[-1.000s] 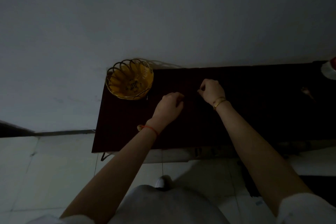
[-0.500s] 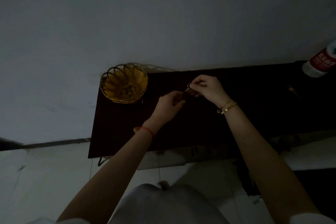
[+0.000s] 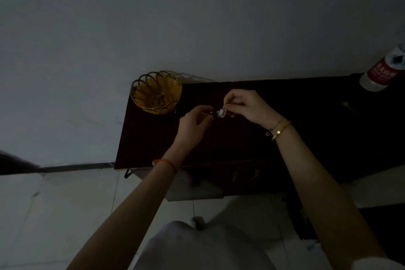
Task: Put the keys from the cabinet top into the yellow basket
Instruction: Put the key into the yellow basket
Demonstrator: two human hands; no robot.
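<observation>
The yellow basket point(image 3: 156, 92) sits at the left end of the dark cabinet top point(image 3: 241, 138), close to the wall, and looks empty apart from a faint pattern on its floor. Just right of it, the left hand point(image 3: 192, 125) is curled, fingertips pinched on one end of the keys point(image 3: 221, 113). The right hand point(image 3: 245, 105) pinches the other end from above, by what looks like the ring. The keys hang between the two hands, lifted off the top — the room is too dim to count them. A bottle point(image 3: 382, 71) stands at the far right. My judgement: the pickup is done and the carry is in hand; next comes a short move left over the rim, then letting go.
</observation>
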